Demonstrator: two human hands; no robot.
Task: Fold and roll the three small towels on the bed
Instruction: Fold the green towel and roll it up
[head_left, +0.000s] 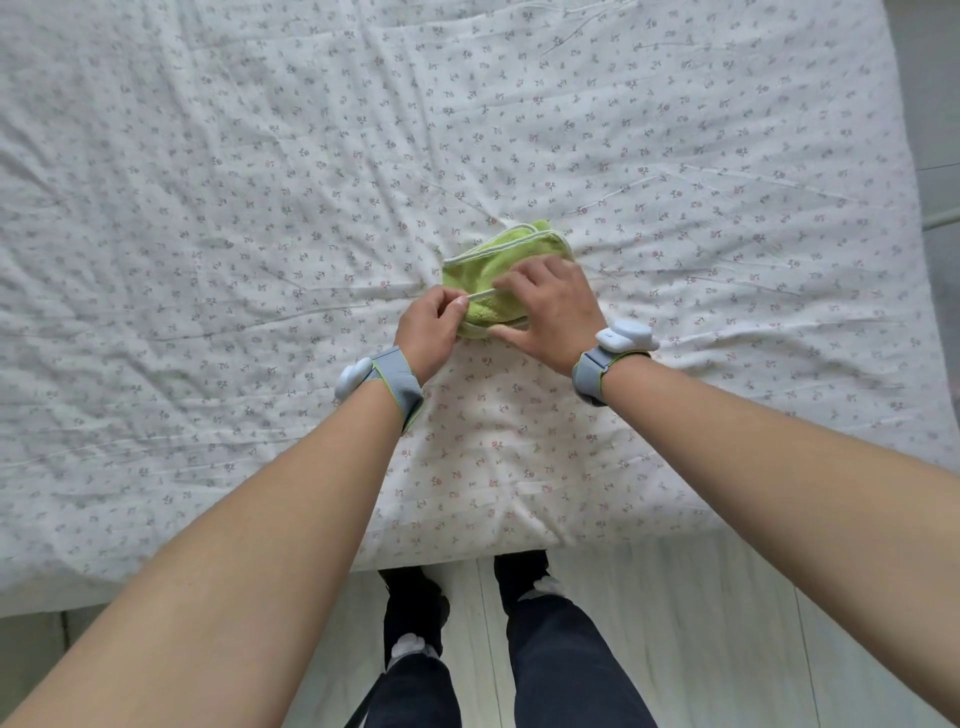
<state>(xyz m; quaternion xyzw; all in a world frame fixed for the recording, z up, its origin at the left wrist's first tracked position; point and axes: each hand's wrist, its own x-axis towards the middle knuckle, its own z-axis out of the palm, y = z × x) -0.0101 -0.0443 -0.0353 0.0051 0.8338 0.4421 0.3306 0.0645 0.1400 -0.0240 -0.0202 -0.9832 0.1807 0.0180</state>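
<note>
Head view: only one green towel (506, 260) visible, bed (260, 208) centre, half-folded, left hand (428, 325) pinching its 9 o'clock hem, right hand (553, 312) spread flat on top; rolling pending, other two unseen.

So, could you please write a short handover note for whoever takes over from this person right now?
Left hand: pinches the white-trimmed edge of the green towel at its near left side.
Right hand: fingers spread on top of the towel, thumb at its near edge.
The towel lies folded in layers on the floral bedsheet, mid-bed.
Done: the fold looks made; rolling seems just begun.
Left: finish this roll. Only one towel is in view; the other two are not visible.
</note>
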